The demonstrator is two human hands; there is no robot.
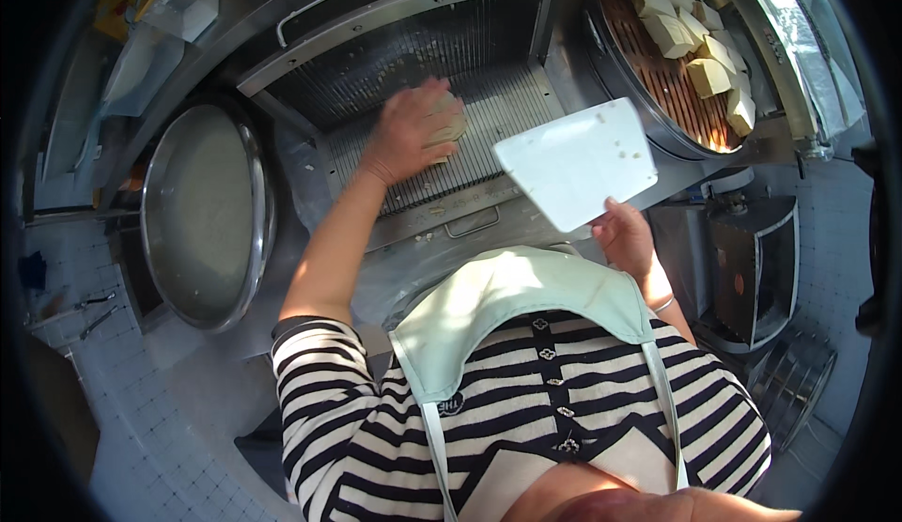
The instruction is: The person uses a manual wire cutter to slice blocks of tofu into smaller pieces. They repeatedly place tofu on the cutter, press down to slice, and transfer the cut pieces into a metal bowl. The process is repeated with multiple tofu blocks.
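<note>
My left hand [411, 131], blurred, is curled around a pale tofu block [445, 122] on the slotted metal bed [511, 110] of a slicing frame. The fingers lie over its far side and the thumb is at its near side. Much of the block is hidden under the palm. In my right hand [627, 236] is a flat white plastic board [581, 162], held by its near corner and tilted above the frame's right front. A few pale crumbs cling to it. Behind the bed stands the upright grid of wires or blades [394, 57], speckled with pale bits.
A round steamer-like tray with brown slats [655, 74] holds several pale blocks [708, 76] at the back right. At left stands a metal basin [204, 219] of cloudy liquid. A wire handle [472, 222] sits at the frame's front edge. Clear plastic containers [144, 64] are at the back left.
</note>
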